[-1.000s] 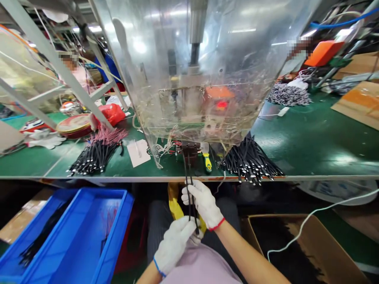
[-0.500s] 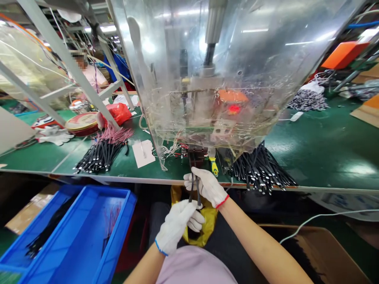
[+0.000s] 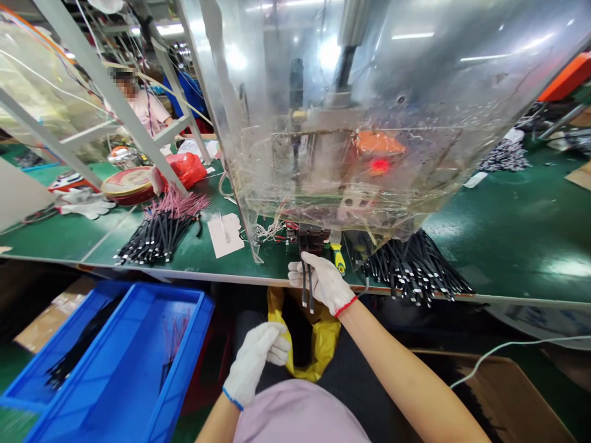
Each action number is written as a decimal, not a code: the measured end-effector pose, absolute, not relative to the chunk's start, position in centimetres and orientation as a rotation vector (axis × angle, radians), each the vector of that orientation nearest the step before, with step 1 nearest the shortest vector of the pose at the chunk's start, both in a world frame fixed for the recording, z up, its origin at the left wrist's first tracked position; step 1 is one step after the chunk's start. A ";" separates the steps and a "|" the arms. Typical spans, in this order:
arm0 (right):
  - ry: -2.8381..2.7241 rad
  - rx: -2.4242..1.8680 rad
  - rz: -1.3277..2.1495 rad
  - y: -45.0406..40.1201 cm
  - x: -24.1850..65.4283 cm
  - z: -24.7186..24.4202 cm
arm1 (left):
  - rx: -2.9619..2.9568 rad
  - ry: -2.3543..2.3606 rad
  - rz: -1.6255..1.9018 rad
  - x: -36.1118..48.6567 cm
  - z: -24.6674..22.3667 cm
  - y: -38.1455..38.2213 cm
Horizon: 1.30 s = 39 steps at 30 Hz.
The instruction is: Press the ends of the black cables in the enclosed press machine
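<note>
My right hand (image 3: 324, 283), in a white glove with a red cuff, grips a pair of black cables (image 3: 307, 289) at the table's front edge. Their upper ends reach towards a dark metal press fixture (image 3: 312, 240) under a clear plastic guard (image 3: 351, 123). A yellow-handled screwdriver (image 3: 338, 258) lies just right of that fixture. My left hand (image 3: 253, 360), in a white glove with a blue cuff, hangs lower over my lap. Its fingers are closed, with no cable visible in them. A yellow bag (image 3: 305, 335) sits between my hands.
Bundles of black cables lie on the green table, left (image 3: 161, 237) and right (image 3: 413, 271) of the guard. A blue plastic crate (image 3: 115, 357) stands below left, a cardboard box (image 3: 503, 394) below right. A co-worker (image 3: 143, 111) sits beyond the metal frame.
My left hand has let go of the cables and dropped away towards my lap. My right hand has carried them up and forward, nearer the fixture.
</note>
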State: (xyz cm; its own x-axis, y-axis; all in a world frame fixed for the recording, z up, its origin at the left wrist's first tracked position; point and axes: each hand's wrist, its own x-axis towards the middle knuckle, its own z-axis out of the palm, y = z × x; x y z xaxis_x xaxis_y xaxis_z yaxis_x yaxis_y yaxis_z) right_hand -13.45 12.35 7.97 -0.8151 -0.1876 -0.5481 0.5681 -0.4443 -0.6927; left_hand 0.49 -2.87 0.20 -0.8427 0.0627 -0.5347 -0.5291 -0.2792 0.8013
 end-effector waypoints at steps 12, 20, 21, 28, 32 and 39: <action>1.329 0.548 -2.276 12.1 -13.4 8.2 | -0.449 1.411 2.268 -1.3 1.1 -1.7; 1.424 0.404 -2.257 13.0 -11.9 7.5 | -0.171 0.925 2.342 -5.4 5.8 0.3; 1.493 0.312 -2.252 13.7 -11.2 7.0 | -0.166 0.929 2.316 -5.5 6.1 0.6; 2.097 0.132 -1.829 23.3 -6.9 5.8 | -0.392 1.304 2.245 -5.4 5.1 2.2; 2.585 0.390 -1.552 30.5 -7.9 8.8 | -0.321 1.555 2.252 -5.2 4.4 3.1; 3.100 0.638 -0.805 37.4 -16.4 12.5 | -0.347 1.644 2.252 -4.9 3.5 3.8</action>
State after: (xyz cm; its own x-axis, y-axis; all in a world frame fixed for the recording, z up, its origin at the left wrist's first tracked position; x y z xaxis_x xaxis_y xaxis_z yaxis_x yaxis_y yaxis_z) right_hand -16.42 37.42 12.46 -0.9162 0.4002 0.0213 0.3393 0.8029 -0.4902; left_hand -4.85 3.78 3.45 -0.9157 0.1208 -0.3834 -0.4020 -0.2795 0.8719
